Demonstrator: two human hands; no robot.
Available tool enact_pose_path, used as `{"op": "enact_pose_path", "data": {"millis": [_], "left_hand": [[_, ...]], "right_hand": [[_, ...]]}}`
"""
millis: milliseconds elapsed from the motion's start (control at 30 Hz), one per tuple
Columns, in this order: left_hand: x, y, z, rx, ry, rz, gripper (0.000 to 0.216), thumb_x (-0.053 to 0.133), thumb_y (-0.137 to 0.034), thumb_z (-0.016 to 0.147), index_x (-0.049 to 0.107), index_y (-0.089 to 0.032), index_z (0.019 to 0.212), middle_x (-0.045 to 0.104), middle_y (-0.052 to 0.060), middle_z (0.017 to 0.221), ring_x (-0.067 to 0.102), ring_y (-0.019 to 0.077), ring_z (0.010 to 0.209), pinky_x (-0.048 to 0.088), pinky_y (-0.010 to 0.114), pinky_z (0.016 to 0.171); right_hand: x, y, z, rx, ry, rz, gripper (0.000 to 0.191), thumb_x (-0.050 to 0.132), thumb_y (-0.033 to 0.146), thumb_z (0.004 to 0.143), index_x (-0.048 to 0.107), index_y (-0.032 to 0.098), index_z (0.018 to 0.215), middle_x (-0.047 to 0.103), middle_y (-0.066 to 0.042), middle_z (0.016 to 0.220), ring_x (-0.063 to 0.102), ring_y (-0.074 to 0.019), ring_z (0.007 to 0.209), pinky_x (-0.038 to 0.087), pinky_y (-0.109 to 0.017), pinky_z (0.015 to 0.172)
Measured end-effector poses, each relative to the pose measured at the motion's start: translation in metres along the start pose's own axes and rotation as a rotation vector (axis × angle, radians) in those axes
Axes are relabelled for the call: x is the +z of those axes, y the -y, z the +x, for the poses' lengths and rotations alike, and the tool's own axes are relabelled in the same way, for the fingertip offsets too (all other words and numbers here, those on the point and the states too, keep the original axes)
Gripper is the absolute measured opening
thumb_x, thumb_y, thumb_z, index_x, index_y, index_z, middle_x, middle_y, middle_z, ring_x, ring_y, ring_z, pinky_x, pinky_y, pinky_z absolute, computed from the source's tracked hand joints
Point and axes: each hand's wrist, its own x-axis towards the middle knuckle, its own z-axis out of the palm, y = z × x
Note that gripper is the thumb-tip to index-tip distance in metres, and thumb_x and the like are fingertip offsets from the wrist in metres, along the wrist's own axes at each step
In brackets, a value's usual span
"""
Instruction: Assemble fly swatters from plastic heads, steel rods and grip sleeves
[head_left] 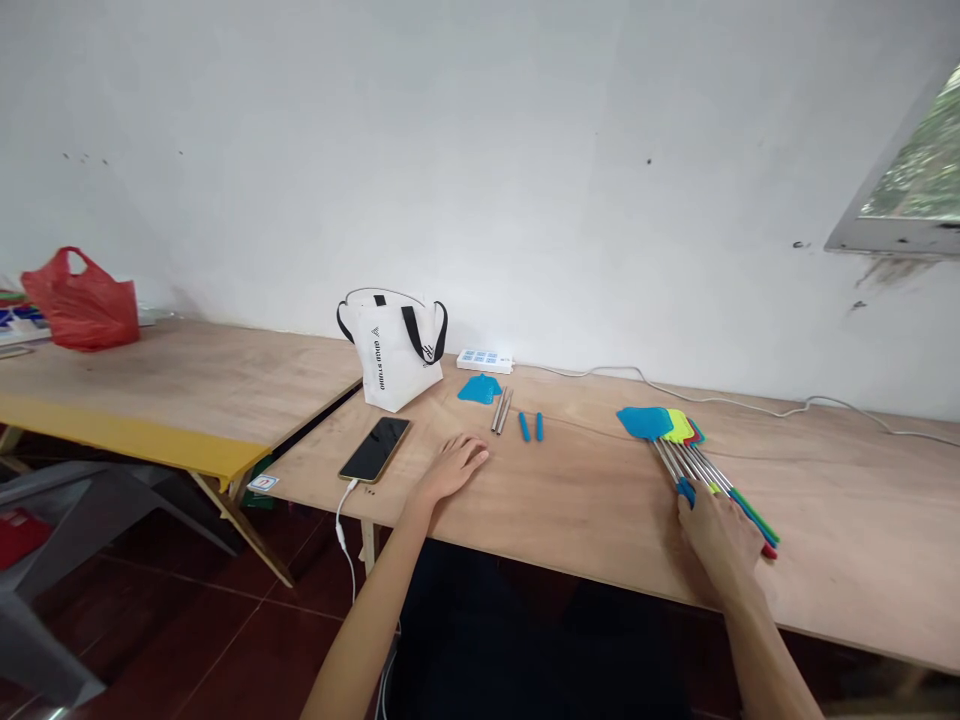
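My right hand [724, 530] is on the handles of a fanned row of fly swatters at the right of the table, its fingers closed round a blue fly swatter [646, 422]. Yellow [681, 427], red and green swatter heads show beside the blue one, with thin metal shafts leading to coloured grips. My left hand [456, 464] rests palm down on the wood, fingers loosely stretched, holding nothing. Beyond it lie blue swatter heads [480, 389], two metal rods [502, 410] and two blue grips [532, 427], all separate.
A white bag [394, 355] with black handles and a power strip [485, 361] stand near the wall. A phone [375, 449] on a charging cable lies left of my left hand. Further left, a red plastic bag [86, 305] sits on another table. A white cable [641, 373] runs along the back.
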Motion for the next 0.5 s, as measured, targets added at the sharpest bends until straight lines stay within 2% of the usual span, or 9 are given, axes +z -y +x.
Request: {"op": "enact_pose_path", "data": {"millis": [133, 233, 367, 500], "left_hand": [[0.0, -0.001, -0.001, -0.012, 0.014, 0.019, 0.038, 0.039, -0.052, 0.105, 0.061, -0.028, 0.124, 0.057, 0.005, 0.135, 0.05, 0.0263, 0.131, 0.034, 0.045, 0.117], [0.0, 0.0, 0.0, -0.019, 0.023, 0.028, 0.038, 0.04, -0.052, 0.105, 0.06, -0.028, 0.126, 0.056, 0.005, 0.137, 0.05, 0.0268, 0.131, 0.034, 0.046, 0.116], [0.0, 0.0, 0.0, -0.013, 0.015, 0.018, 0.038, 0.039, -0.052, 0.105, 0.06, -0.028, 0.125, 0.057, 0.006, 0.136, 0.051, 0.0263, 0.13, 0.035, 0.045, 0.116], [0.0, -0.001, -0.001, -0.003, 0.014, 0.016, 0.037, 0.039, -0.051, 0.105, 0.06, -0.028, 0.126, 0.058, 0.005, 0.135, 0.051, 0.0256, 0.129, 0.035, 0.044, 0.116]], "right_hand": [[0.006, 0.0, 0.002, 0.003, -0.109, -0.033, 0.048, 0.036, 0.037, 0.1, 0.061, 0.012, 0.133, 0.066, -0.023, 0.111, 0.062, -0.0358, 0.106, 0.048, -0.043, 0.08], [0.008, -0.001, 0.003, 0.0, -0.166, -0.021, 0.047, 0.038, 0.037, 0.1, 0.059, 0.021, 0.139, 0.063, -0.02, 0.12, 0.058, -0.0349, 0.112, 0.045, -0.045, 0.084], [0.011, -0.003, 0.004, 0.032, -0.151, 0.033, 0.044, 0.037, 0.038, 0.099, 0.067, 0.024, 0.129, 0.058, -0.019, 0.13, 0.053, -0.0352, 0.12, 0.042, -0.052, 0.091], [0.012, -0.003, 0.003, 0.064, -0.138, 0.12, 0.049, 0.035, 0.039, 0.099, 0.06, 0.025, 0.139, 0.052, -0.019, 0.142, 0.048, -0.0371, 0.128, 0.04, -0.06, 0.096]]}}
